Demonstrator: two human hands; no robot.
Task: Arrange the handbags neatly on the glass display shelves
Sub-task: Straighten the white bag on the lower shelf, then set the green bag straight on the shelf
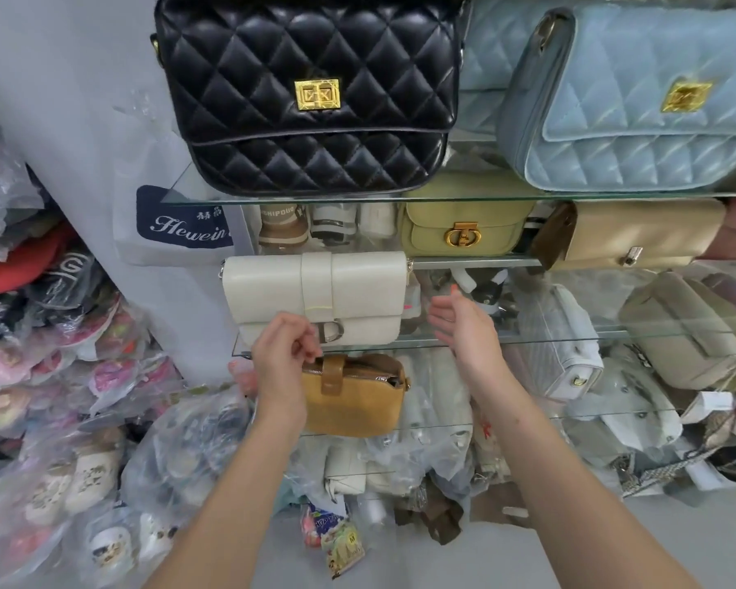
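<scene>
A cream flap handbag [315, 291] stands at the left end of a glass shelf [527, 340]. Below it a mustard suede bag [353, 401] sits on a lower shelf. My left hand [283, 359] hovers in front of the cream bag's lower left corner. Its fingers are curled, with the tips at the mustard bag's top edge, and whether they pinch anything is unclear. My right hand [464, 325] is held out flat, palm facing left, to the right of the cream bag and touching nothing. Higher up stand a black quilted bag [307, 91], a pale blue quilted bag [638, 112], a yellow-green bag [464, 231] and a beige bag [638, 235].
Plastic-wrapped slippers [60, 376] are heaped at the left. A white shopping bag [179, 223] hangs on the wall. A wrapped white bag [570, 346] and a greige bag [676, 333] fill the shelf's right side. Small packets [336, 537] lie on the floor.
</scene>
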